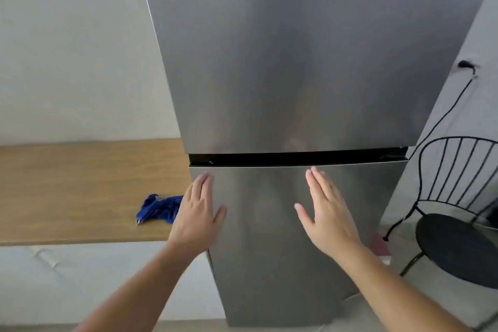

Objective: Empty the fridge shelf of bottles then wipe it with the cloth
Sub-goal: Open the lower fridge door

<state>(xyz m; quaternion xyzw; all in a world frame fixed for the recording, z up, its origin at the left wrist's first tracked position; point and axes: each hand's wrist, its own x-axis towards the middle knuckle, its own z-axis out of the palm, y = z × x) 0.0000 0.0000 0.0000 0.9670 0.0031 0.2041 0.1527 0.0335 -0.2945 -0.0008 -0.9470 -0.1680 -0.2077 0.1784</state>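
A tall steel fridge (291, 62) fills the middle of the head view, both doors closed, with a dark gap between upper and lower door. My left hand (198, 213) lies flat and open at the left edge of the lower door (264, 237). My right hand (327, 213) is held flat and open in front of the same door, right of centre. A crumpled blue cloth (159, 209) lies on the wooden counter (80, 191) just left of my left hand. No shelf or bottles show; the doors hide the inside.
A black metal chair (458, 237) stands right of the fridge. A black cable (444, 116) runs down the right wall from a plug. White cabinet fronts (94, 283) sit below the counter. Something red (378, 245) lies on the floor by the fridge.
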